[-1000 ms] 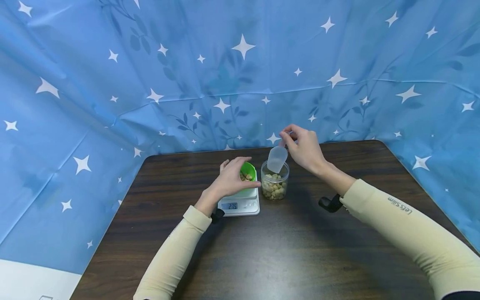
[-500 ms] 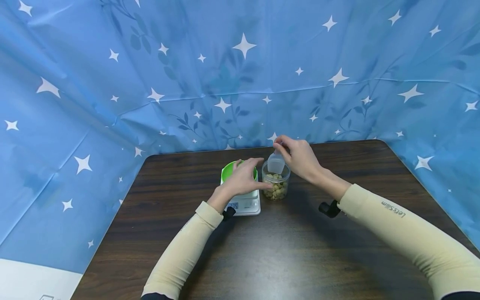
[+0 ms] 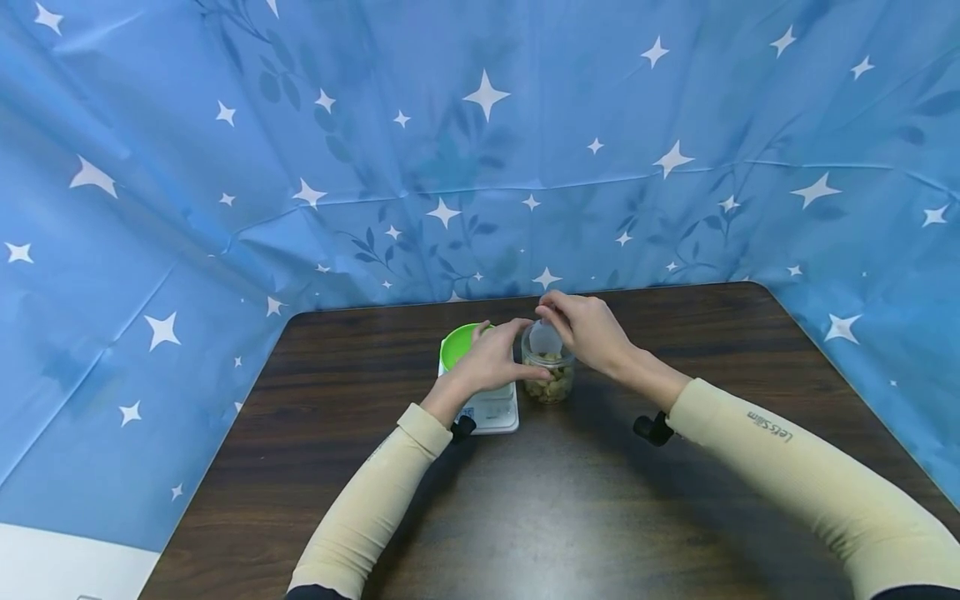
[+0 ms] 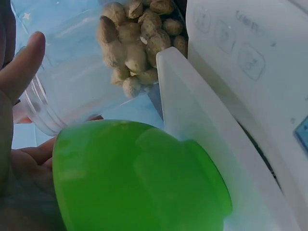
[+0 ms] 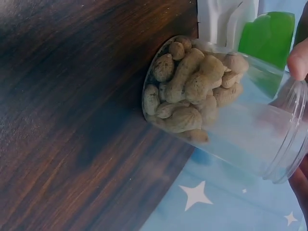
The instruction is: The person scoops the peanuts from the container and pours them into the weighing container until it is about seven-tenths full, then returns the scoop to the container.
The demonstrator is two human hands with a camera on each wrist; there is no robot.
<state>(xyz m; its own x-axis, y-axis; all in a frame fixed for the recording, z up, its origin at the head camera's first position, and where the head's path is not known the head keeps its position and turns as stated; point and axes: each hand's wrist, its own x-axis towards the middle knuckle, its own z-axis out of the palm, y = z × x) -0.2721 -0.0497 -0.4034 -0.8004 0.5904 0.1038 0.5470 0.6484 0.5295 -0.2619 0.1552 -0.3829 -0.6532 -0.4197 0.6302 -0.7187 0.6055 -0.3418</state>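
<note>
A clear plastic jar [image 5: 236,139], part filled with peanuts in their shells [image 5: 192,89], stands upright on the table. My left hand [image 3: 489,360] holds it near the mouth, thumb on the near side and fingers on the far side. With its fingertips my right hand [image 3: 592,333] pinches the handle of a translucent scoop [image 3: 545,337], whose bowl dips into the jar's mouth. To the left of the jar a green bowl [image 3: 455,345] sits on a white kitchen scale [image 3: 497,414]. My left hand hides part of the bowl and the scale's display.
The dark wooden table [image 3: 585,500] reaches well in front of the hands. A blue curtain with white stars [image 3: 480,167] hangs right behind its back edge. In the left wrist view, the scale's platform [image 4: 192,106] stands close beside the jar.
My left hand has moved right, from the green bowl to the jar. My right hand has come down, lowering the scoop from above the jar's rim into its mouth.
</note>
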